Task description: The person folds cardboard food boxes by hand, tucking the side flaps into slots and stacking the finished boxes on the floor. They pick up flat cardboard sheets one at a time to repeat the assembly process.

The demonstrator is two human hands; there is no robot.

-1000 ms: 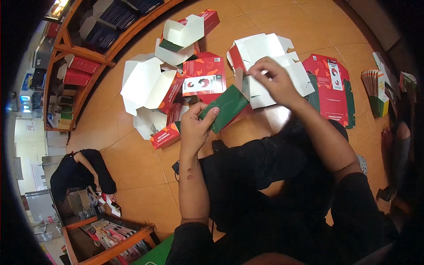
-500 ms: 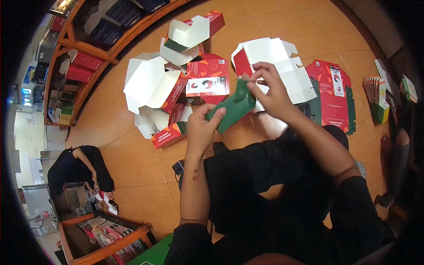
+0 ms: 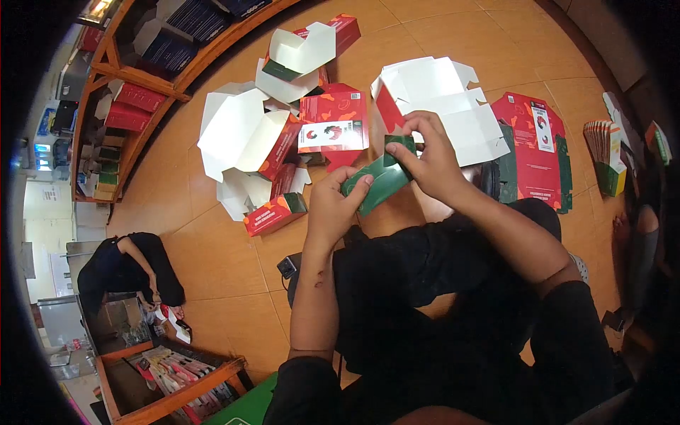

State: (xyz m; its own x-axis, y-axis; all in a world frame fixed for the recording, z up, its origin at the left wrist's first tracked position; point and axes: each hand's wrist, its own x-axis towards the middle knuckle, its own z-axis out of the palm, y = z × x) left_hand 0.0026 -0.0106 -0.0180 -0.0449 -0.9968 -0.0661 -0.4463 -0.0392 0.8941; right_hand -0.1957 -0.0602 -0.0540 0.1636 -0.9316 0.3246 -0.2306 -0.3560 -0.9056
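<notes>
— Where's the green carton (image 3: 377, 181)?
— Just on the near side of the white unfolded box (image 3: 443, 99), held up between both hands.
— Fingers?
— Left hand (image 3: 331, 207) clamps its lower end; right hand (image 3: 430, 161) pinches its top.

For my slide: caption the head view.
Left hand and right hand grip a green cardboard panel near red-and-white carton blanks on orange tiles.

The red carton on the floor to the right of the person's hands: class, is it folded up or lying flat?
Flat. The red carton lies unfolded on the floor, printed side up, with its flaps spread out.
</notes>
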